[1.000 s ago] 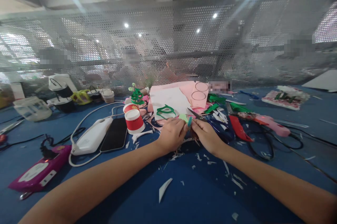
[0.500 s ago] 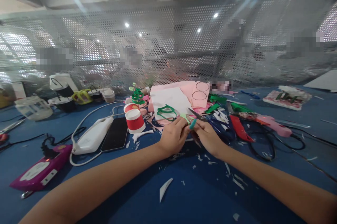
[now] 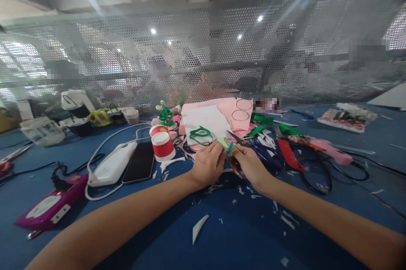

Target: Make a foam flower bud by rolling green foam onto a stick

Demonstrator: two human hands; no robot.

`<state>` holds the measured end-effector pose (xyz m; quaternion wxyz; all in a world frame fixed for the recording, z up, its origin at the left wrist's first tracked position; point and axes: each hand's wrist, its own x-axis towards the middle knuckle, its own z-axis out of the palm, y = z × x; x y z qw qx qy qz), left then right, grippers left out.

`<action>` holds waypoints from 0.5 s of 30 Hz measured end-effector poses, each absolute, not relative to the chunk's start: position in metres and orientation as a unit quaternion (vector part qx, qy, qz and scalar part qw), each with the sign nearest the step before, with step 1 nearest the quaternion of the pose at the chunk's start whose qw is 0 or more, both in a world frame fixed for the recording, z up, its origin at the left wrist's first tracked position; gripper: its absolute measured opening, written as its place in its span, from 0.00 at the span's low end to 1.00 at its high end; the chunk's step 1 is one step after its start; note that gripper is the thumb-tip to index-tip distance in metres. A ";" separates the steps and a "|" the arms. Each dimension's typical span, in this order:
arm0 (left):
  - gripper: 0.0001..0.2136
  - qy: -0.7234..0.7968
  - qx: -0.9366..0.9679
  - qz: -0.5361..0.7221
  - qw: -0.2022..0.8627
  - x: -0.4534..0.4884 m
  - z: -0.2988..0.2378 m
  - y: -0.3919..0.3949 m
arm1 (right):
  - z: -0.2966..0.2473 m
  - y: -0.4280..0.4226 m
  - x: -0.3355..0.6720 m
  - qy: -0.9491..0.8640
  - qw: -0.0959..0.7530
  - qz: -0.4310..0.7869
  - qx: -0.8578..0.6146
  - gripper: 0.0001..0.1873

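My left hand (image 3: 208, 163) and my right hand (image 3: 249, 163) meet above the blue table, both with fingers pinched together. A small teal piece (image 3: 229, 148) shows between the fingertips; a light green piece (image 3: 223, 140) sticks out just behind them. Which hand bears which piece is hard to tell. Below the right fingers there is something dark and shiny, too blurred to name. Scissors (image 3: 237, 138) with dark blue handles lie just beyond my right hand. Past the hands, a loop of green strip (image 3: 201, 135) rests on white paper (image 3: 207, 117).
Left of my hands are red and white paper cups (image 3: 163, 147), a phone (image 3: 138, 163), a white power bank (image 3: 112, 163) and a purple power strip (image 3: 52, 204). On the right lie a pink glue gun (image 3: 331, 151) with cable and a red strip (image 3: 289, 156). White scraps (image 3: 199, 228) litter the table.
The teal piece has tilted and sunk slightly between my fingertips, and the light green piece has shifted a little. My hands stay in nearly the same place.
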<state>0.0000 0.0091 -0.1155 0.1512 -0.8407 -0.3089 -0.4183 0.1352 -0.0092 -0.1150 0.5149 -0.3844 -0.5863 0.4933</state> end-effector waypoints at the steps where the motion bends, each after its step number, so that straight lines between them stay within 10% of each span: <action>1: 0.10 -0.313 -0.836 -0.421 0.161 0.000 -0.116 0.010 | -0.116 -0.010 0.135 -0.591 0.521 0.479 -0.387 0.24; 15: 0.11 -0.337 -0.831 -0.400 0.188 0.003 -0.116 0.007 | -0.115 -0.020 0.140 -0.740 0.484 0.086 -0.460 0.13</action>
